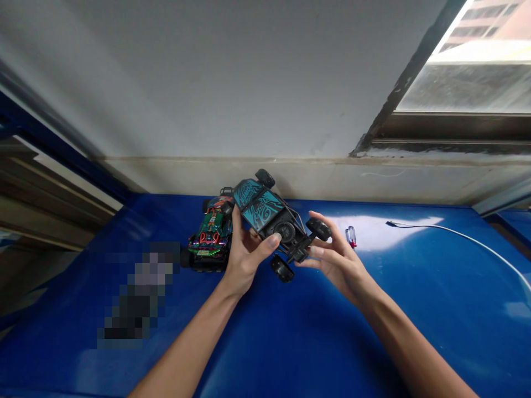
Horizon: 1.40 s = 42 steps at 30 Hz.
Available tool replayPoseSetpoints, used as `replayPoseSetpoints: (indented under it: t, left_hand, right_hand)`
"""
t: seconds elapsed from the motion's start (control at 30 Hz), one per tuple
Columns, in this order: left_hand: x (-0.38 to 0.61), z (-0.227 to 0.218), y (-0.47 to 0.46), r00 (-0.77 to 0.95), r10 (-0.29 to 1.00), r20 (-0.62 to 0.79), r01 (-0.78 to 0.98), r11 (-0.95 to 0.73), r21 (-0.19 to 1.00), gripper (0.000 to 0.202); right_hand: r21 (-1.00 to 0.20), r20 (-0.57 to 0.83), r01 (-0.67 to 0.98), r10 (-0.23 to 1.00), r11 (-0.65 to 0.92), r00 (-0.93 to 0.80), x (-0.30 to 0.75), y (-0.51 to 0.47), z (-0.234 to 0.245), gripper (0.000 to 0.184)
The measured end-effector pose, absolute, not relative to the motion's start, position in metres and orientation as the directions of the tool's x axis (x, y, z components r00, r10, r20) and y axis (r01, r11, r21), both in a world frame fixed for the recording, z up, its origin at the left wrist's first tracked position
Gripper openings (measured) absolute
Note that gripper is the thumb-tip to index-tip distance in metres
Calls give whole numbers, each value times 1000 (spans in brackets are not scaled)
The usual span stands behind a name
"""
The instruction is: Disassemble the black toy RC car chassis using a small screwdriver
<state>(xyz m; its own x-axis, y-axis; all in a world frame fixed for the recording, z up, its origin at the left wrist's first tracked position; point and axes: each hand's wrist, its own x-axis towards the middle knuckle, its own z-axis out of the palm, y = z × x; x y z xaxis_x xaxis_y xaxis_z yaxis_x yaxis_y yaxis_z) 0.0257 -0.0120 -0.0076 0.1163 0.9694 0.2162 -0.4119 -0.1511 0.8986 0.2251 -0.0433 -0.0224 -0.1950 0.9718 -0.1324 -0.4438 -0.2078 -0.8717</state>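
A teal and black toy buggy (261,207) is held up over the blue table, tilted, with its roof side facing me. My left hand (244,254) grips its left side, thumb lying near the spare wheel on the back. Around the rear wheel on the right closes my right hand (332,249), thumb and fingers pinching near the axle. Just left of the buggy, a second toy car (209,232) in green and red stands on the table, partly hidden by my left hand.
To the right lies a small screwdriver (351,236) with a clear and red handle. A white cable (452,228) with a dark plug end curves across the right side of the blue table (415,309). A pixelated patch hides something at the left. Behind is a pale wall (232,83).
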Motion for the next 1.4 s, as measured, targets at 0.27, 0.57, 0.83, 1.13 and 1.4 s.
replayPoseSetpoints:
  t: [0.27,0.57,0.83,1.13,1.4]
  left_hand:
    - [25,-2,-13,158,980,122,-521,-22,853,77]
    - [24,-4,-12,125,978,166,-539,-73,839,74]
    - [27,-2,-12,95,972,213,-538,-130,833,88]
    - [31,-9,-16,6,967,253,-427,-226,876,97]
    - [32,-5,-20,76,981,177,-529,-111,842,103]
  right_hand:
    - [-814,-224,-511,961,-275,-159,228,-35,-24,66]
    - [-877,-218,-420,972,-233,-84,236,-32,-32,78]
    - [-910,-210,-358,977,-209,-35,237,-32,-34,72]
    - [-939,-245,-252,969,-233,19,238,-32,-30,78]
    - [-974,-178,-149,983,-171,37,231,-34,-31,74]
